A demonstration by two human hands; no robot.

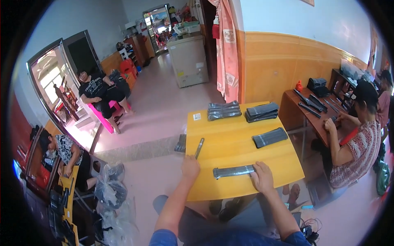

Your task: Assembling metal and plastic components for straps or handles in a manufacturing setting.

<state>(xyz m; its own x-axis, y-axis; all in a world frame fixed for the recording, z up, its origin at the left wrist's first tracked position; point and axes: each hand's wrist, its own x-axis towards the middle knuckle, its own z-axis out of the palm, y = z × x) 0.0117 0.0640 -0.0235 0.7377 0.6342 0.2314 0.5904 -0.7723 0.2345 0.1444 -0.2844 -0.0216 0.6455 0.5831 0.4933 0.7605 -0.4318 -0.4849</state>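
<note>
While the left hand rests with curled fingers on the yellow rectangular desk just below a slim dark stick, the right hand pins a long grey flat strip bundle near the front edge. 3 finished-looking dark stacks lie farther back; the centre offers room.

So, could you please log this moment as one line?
left hand: resting on yellow table | right hand: on grey strip | loose strip ahead | three stacks beyond
</note>
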